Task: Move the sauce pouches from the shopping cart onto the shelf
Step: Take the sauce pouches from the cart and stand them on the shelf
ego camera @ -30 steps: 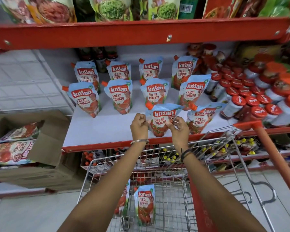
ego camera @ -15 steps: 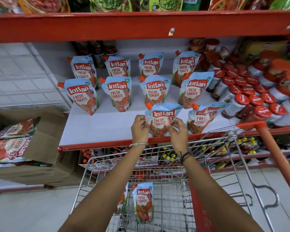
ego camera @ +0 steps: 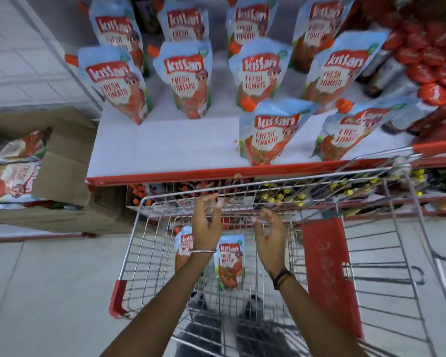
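Note:
Several blue-and-red tomato sauce pouches stand in rows on the white shelf (ego camera: 170, 148). One front-row pouch (ego camera: 268, 135) stands upright near the shelf's red front edge, untouched. Two more pouches lie in the wire shopping cart (ego camera: 129, 256): one (ego camera: 230, 264) between my forearms, another (ego camera: 183, 247) partly hidden behind my left wrist. My left hand (ego camera: 207, 222) and my right hand (ego camera: 269, 238) hover over the cart basket, fingers apart, holding nothing.
An open cardboard box (ego camera: 62, 173) with more pouches sits at the left on the floor. Red-capped bottles (ego camera: 428, 73) crowd the shelf's right side. A lower shelf with small bottles (ego camera: 281, 197) lies behind the cart's front wall. The cart's red flap (ego camera: 327, 269) is at right.
Both hands let go of the front-row pouch, which now stands on the shelf, and dropped back over the cart. The view has tilted downward.

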Available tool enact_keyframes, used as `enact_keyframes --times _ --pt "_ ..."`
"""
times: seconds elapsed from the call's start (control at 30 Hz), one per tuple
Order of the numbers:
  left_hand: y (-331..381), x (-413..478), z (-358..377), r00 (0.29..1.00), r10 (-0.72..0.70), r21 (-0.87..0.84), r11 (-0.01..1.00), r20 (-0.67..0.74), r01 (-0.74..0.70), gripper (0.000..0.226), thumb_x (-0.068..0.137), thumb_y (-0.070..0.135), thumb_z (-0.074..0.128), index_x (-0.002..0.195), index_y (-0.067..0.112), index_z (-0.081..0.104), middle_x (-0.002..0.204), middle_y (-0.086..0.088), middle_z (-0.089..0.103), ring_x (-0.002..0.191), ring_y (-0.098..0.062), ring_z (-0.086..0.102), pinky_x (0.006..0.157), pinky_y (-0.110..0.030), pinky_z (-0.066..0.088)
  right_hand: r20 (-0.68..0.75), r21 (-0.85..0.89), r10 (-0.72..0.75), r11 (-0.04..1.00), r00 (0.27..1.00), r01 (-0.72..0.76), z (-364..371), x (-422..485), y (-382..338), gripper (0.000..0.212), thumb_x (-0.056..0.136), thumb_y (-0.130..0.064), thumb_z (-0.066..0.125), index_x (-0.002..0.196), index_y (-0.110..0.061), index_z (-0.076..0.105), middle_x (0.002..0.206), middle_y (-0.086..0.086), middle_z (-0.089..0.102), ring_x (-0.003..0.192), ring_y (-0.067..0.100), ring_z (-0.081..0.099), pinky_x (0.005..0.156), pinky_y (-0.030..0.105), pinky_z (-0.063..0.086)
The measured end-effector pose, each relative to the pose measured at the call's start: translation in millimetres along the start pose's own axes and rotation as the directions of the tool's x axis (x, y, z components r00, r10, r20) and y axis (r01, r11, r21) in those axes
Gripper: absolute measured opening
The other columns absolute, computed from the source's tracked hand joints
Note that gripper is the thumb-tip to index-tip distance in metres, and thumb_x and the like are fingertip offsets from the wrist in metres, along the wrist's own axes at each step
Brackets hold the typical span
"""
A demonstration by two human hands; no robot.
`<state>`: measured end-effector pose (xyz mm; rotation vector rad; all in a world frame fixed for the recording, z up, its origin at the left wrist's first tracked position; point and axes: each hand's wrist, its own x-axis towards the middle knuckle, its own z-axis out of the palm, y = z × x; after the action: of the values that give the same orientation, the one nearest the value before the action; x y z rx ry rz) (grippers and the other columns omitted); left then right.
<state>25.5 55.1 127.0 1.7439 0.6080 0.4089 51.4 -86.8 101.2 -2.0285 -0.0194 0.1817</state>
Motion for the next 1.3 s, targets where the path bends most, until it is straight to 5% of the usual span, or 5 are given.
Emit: enact_keyframes --times 0.2,0.37,0.57,0.9,1.3 --pt "-108 -29 -2 0.931 -0.336 0.215 0.929 0.144 0.303 0.030 0.087 0.022 0.052 0.109 0.002 0.053 0.095 -0.018 0.062 0.079 -0.028 0.057 0.071 -0.030 0.047 0.273 -0.170 0.293 0.952 0.916 -0.254 40 -24 92 0.035 0.091 -0.015 0.056 0.122 0.001 0.051 0.127 0.020 0.051 0.113 0.033 0.052 0.105 0.043 0.043" --pt "-187 -45 7 0.788 -0.590 0.397 0.775 0.176 0.492 0.051 0.078 0.037 0.044 0.098 -0.006 0.060 0.102 -0.032 0.063 0.101 -0.040 0.058 0.093 -0.049 0.047 0.383 -0.346 0.501 0.857 0.776 -0.382 71 -23 155 0.036 0.092 -0.019 0.053 0.120 0.003 0.051 0.132 0.019 0.045 0.121 0.033 0.046 0.104 0.032 0.038" --pt "-218 -43 20 0.707 -0.692 0.524 0.660 0.145 0.539 0.049 0.087 0.038 0.047 0.101 -0.007 0.059 0.108 -0.029 0.064 0.103 -0.038 0.058 0.087 -0.038 0.044 0.373 -0.257 0.633 0.773 0.678 -0.580 104 -14 198 0.008 0.087 -0.015 0.060 0.080 -0.017 0.060 0.087 0.009 0.066 0.079 0.023 0.065 0.063 0.021 0.052" --pt "-250 -29 28 0.594 -0.778 0.515 0.602 0.205 0.610 0.029 0.075 0.015 0.068 0.102 0.005 0.067 0.107 -0.018 0.070 0.096 -0.032 0.066 0.075 -0.026 0.049 0.327 -0.252 0.683 0.729 0.653 -0.636 119 -11 229 0.028 0.082 -0.017 0.068 0.103 0.002 0.063 0.092 0.015 0.072 0.043 -0.003 0.061 0.036 0.008 0.042" --pt "-183 -31 4 0.677 -0.724 0.339 0.674 0.130 0.656 0.027 0.069 0.002 0.073 0.095 -0.004 0.066 0.101 -0.020 0.070 0.087 -0.025 0.061 0.067 -0.023 0.041 0.351 0.028 0.581 0.777 0.734 -0.628 83 -19 177 0.028 0.070 -0.007 0.078 0.080 -0.012 0.052 0.101 0.020 0.069 0.093 0.037 0.066 0.081 0.052 0.056"
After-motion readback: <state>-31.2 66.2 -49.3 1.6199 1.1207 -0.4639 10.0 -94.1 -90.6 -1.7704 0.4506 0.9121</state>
